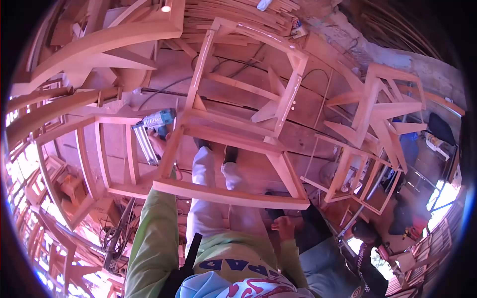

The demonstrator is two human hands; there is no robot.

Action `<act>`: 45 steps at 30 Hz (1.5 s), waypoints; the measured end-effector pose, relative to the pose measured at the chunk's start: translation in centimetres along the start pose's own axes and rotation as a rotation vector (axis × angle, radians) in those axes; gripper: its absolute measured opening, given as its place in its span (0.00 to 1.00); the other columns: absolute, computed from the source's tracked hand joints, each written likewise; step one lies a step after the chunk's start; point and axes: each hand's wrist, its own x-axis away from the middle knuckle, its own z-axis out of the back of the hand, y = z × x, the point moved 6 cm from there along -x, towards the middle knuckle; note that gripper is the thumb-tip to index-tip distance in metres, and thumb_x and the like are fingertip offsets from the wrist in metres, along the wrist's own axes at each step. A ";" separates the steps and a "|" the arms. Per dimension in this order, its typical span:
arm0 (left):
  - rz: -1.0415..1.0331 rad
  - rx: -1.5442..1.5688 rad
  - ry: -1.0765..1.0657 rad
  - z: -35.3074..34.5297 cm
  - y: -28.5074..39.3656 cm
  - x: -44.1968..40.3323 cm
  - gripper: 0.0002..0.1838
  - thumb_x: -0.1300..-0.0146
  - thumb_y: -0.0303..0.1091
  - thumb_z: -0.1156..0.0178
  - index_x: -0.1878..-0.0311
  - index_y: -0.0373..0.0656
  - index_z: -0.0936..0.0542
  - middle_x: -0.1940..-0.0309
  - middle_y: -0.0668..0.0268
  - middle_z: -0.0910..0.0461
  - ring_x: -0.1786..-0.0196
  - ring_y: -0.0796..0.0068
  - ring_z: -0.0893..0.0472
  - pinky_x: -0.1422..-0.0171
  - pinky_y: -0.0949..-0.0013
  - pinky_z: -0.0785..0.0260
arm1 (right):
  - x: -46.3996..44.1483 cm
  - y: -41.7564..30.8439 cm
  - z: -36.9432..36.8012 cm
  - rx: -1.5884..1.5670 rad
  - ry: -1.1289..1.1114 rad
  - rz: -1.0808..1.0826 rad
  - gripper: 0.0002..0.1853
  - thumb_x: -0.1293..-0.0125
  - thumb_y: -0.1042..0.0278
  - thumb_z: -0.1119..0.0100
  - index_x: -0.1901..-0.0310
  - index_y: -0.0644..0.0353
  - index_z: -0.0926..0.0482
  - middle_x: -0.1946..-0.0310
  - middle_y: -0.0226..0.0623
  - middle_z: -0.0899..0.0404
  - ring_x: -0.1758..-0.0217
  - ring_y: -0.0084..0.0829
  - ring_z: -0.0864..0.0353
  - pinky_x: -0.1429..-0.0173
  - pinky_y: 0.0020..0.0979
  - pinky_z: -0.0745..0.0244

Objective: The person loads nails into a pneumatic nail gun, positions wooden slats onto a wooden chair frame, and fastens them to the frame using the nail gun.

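Note:
My left hand (158, 145) is closed around the grip of a teal and silver nail gun (157, 120), left of the chair frame and partly hidden by it. The wooden chair frame (231, 194) stands in front of my legs, with white glue-like lines on its far rails. My right hand (284, 226) hangs near my waist, just below the frame's near right corner. Its fingers are loosely bent and apart, and nothing shows in them.
Another wooden frame (103, 154) stands at the left. Several chair frames (370, 111) are piled at the right. Wood strips (233, 15) lie at the back, and a hose (164, 89) crosses the floor. A co-worker (365, 248) is close on my right.

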 end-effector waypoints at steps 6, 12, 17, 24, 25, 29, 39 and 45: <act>-0.001 -0.022 0.015 -1.0 -0.9 -0.6 0.41 0.41 0.27 0.29 0.27 0.36 0.39 0.47 0.40 0.18 0.44 0.38 0.16 0.39 0.49 0.27 | 1.3 -3.6 -2.9 -0.100 -0.057 -0.030 0.10 0.22 0.65 0.44 0.54 0.65 0.22 0.63 0.44 0.15 0.67 0.37 0.09 0.61 0.38 0.08; -0.035 -0.020 0.044 -2.4 -0.6 -1.0 0.41 0.41 0.27 0.28 0.28 0.36 0.39 0.47 0.40 0.18 0.45 0.38 0.16 0.39 0.49 0.27 | 0.4 -6.9 -3.5 0.212 -0.126 0.317 0.11 0.22 0.67 0.45 0.47 0.66 0.22 0.62 0.43 0.15 0.67 0.33 0.10 0.62 0.34 0.09; -0.025 -0.067 0.177 -0.5 -0.6 0.9 0.41 0.42 0.27 0.28 0.28 0.36 0.39 0.48 0.40 0.18 0.46 0.38 0.16 0.39 0.49 0.26 | -1.4 -5.7 -3.7 -0.216 -0.117 -0.105 0.10 0.22 0.69 0.45 0.47 0.65 0.23 0.61 0.41 0.16 0.68 0.29 0.12 0.65 0.31 0.10; 0.025 -0.134 0.161 3.7 -3.2 0.0 0.41 0.42 0.27 0.28 0.29 0.36 0.39 0.48 0.40 0.18 0.46 0.38 0.16 0.39 0.49 0.26 | -0.2 -6.1 -4.6 -0.034 -0.095 -0.020 0.09 0.21 0.67 0.45 0.48 0.63 0.23 0.60 0.40 0.16 0.67 0.29 0.12 0.64 0.32 0.09; 0.028 -0.140 0.152 3.7 -3.4 -0.2 0.41 0.42 0.27 0.28 0.29 0.36 0.39 0.48 0.40 0.18 0.46 0.38 0.16 0.39 0.49 0.26 | -0.3 -6.3 -4.7 -0.026 -0.093 -0.020 0.10 0.21 0.67 0.45 0.48 0.63 0.23 0.60 0.40 0.16 0.67 0.29 0.12 0.64 0.32 0.09; 0.032 -0.160 0.120 3.2 -4.0 -0.6 0.41 0.42 0.26 0.28 0.29 0.36 0.39 0.48 0.40 0.18 0.47 0.38 0.16 0.39 0.49 0.26 | -0.7 -5.4 -4.4 -0.024 -0.082 -0.033 0.11 0.21 0.65 0.44 0.47 0.63 0.23 0.59 0.40 0.16 0.67 0.29 0.11 0.64 0.32 0.09; -0.033 -0.115 0.008 2.3 -5.1 -1.0 0.36 0.37 0.30 0.30 0.30 0.35 0.37 0.48 0.45 0.17 0.45 0.48 0.15 0.39 0.54 0.24 | -1.2 -3.3 -4.7 -0.110 -0.112 -0.022 0.12 0.22 0.66 0.42 0.46 0.65 0.23 0.58 0.44 0.14 0.64 0.33 0.09 0.63 0.34 0.09; -0.030 -0.116 -0.030 2.4 -5.2 -1.9 0.30 0.35 0.28 0.32 0.33 0.35 0.33 0.50 0.47 0.16 0.46 0.52 0.15 0.41 0.57 0.24 | -1.5 -4.1 -6.6 -0.091 -0.189 -0.030 0.10 0.22 0.69 0.41 0.49 0.67 0.22 0.62 0.46 0.13 0.64 0.36 0.09 0.63 0.36 0.08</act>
